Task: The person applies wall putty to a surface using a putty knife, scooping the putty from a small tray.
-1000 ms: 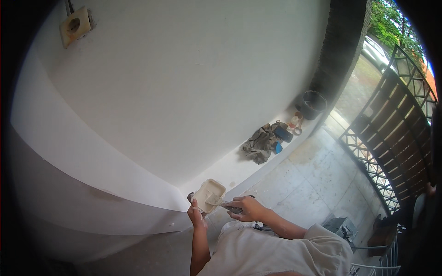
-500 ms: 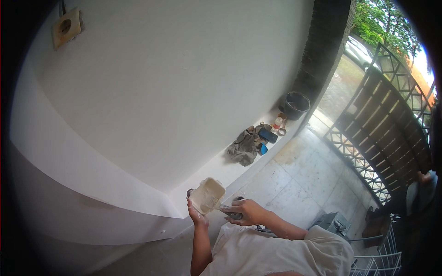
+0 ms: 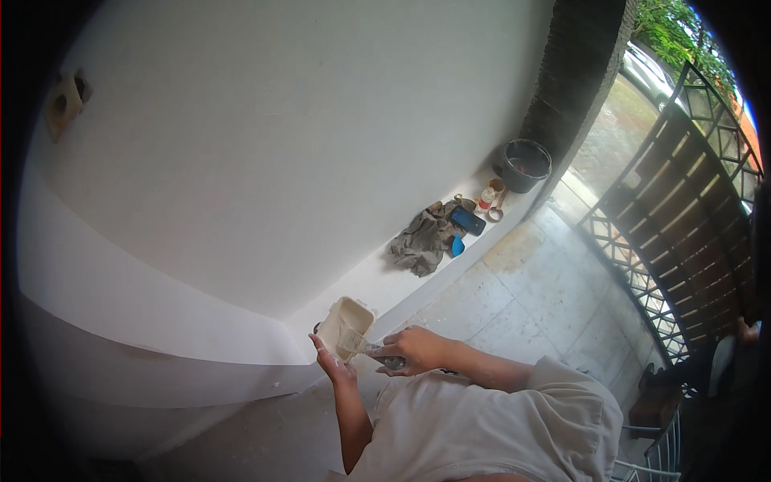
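Note:
My left hand [image 3: 336, 368] holds up a cream rectangular plastic tub [image 3: 356, 310] from below, its open side facing me. Pale smears coat the tub's inside. In my right hand [image 3: 427, 350] is a putty knife [image 3: 389, 361], gripped by its handle, with the blade reaching into the tub. White specks show on my left hand. A small dark round thing lies at the tub's far left edge, mostly hidden.
A white ledge [image 3: 321, 307] runs along the white wall [image 3: 281, 161]. On it lie a grey crumpled cloth [image 3: 422, 241], a phone [image 3: 467, 221], a blue piece [image 3: 458, 246], a small bottle [image 3: 487, 198] and a black bucket [image 3: 527, 166]. A slatted gate [image 3: 683, 201] stands at right.
Both hands, with the tub and putty knife, sit slightly higher and further left in the picture. The blade is deeper in the tub. The view has shifted a little.

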`<state>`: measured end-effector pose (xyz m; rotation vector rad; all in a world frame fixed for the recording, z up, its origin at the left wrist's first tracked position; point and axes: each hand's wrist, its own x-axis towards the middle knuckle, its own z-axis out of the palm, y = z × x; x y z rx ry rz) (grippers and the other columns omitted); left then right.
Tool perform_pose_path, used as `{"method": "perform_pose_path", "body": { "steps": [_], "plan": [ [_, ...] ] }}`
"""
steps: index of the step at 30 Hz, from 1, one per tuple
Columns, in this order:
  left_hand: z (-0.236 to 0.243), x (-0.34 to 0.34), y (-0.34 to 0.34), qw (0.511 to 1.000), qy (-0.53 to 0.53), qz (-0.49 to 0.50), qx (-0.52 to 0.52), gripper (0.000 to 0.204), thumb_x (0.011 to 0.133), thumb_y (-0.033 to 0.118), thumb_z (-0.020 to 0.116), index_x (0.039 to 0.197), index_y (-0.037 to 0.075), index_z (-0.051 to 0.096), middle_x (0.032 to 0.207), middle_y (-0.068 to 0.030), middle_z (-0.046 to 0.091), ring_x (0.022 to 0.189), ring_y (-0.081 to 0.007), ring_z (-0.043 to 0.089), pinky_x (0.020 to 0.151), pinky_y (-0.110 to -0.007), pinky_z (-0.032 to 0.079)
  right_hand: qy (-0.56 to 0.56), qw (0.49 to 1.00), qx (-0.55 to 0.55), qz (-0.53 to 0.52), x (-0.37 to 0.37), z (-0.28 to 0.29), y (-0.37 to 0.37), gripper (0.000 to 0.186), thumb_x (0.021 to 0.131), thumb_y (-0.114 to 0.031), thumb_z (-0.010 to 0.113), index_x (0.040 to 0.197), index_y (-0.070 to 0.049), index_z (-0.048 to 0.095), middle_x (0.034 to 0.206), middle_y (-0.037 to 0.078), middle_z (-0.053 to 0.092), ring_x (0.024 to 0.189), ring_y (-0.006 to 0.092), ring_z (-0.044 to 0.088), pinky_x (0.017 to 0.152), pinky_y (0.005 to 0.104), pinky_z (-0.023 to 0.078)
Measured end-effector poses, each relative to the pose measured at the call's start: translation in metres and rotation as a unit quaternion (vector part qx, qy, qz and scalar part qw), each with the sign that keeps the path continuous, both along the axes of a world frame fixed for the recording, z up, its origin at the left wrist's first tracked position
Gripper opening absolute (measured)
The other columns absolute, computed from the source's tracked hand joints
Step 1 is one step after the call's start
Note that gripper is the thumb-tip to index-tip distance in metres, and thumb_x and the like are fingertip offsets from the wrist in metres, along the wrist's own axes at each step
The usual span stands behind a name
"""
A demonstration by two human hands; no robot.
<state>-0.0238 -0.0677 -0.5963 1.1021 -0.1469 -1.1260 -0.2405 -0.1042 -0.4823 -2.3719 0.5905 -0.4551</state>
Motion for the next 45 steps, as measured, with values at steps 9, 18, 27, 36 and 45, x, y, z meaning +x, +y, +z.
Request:
{"method": "perform_pose_path", "body": {
  "steps": [9,18,27,36,45],
  "plan": [
    [0.03,-0.09,-0.043,0.997,-0.023,0.076,-0.008,0.067,0.097,0.056,0.041,0.133,-0.001,0.046,0.13,-0.0135,0.054,0.12,-0.0276,0.052,0.1,-0.04,0.042,-0.008,0.999,0.012,0.03,-0.082,0.009,-0.055,0.05,0.074,-0.02,0.071,0.123,-0.015,0.063,0.077,0.012,0.06,0.069,0.0321,0.061,0.062,0.0415,0.049],
    [0.032,-0.112,-0.015,0.98,-0.057,0.193,-0.002,0.059,0.097,0.053,0.045,0.128,0.004,0.052,0.121,-0.0085,0.058,0.111,-0.0198,0.056,0.093,-0.034,0.045,-0.1,0.987,0.068,0.109,-0.089,0.007,-0.08,0.042,0.073,-0.007,0.072,0.115,-0.01,0.068,0.064,0.009,0.053,0.05,0.0252,0.049,0.049,0.0357,0.04],
    [0.02,-0.11,0.057,0.912,-0.072,0.402,0.044,0.058,0.097,0.047,0.051,0.111,-0.009,0.059,0.105,-0.0131,0.062,0.097,-0.0168,0.058,0.088,-0.028,0.043,-0.012,0.959,0.017,0.281,-0.042,-0.005,-0.059,0.04,0.076,-0.015,0.069,0.116,-0.01,0.067,0.063,0.007,0.055,0.048,0.0258,0.055,0.048,0.0353,0.046],
    [0.02,-0.084,0.164,0.861,-0.036,0.504,0.065,0.057,0.096,0.046,0.052,0.112,-0.009,0.059,0.107,-0.0126,0.062,0.097,-0.0177,0.058,0.088,-0.029,0.044,0.048,0.901,0.029,0.43,0.007,0.027,-0.002,0.042,0.076,-0.016,0.069,0.117,-0.011,0.065,0.065,0.008,0.058,0.052,0.0276,0.057,0.05,0.0371,0.047],
    [0.005,-0.048,0.31,0.765,-0.023,0.643,0.025,0.055,0.096,0.044,0.053,0.117,-0.007,0.058,0.112,-0.011,0.06,0.102,-0.0156,0.055,0.091,-0.029,0.042,0.01,0.833,0.014,0.553,0.085,0.026,0.107,0.045,0.077,-0.008,0.07,0.121,-0.013,0.064,0.064,0.008,0.056,0.047,0.0264,0.053,0.045,0.0354,0.042]
  ]
}}
